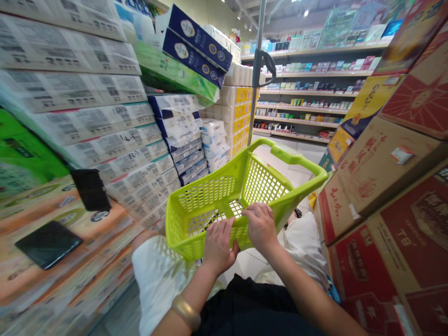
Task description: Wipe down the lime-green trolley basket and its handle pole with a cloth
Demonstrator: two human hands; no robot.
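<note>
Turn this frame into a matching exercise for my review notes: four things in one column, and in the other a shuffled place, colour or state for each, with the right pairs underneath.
Things:
1. Basket
2. Bangle
3. Glossy dark slab
4. Right hand

Place, colour or state:
A. lying on the orange packs at the left of the picture
B. curled over the basket's near edge
C. gold-coloured
D. lime green, with pierced walls

Right pairs: 1-D, 2-C, 3-A, 4-B
</note>
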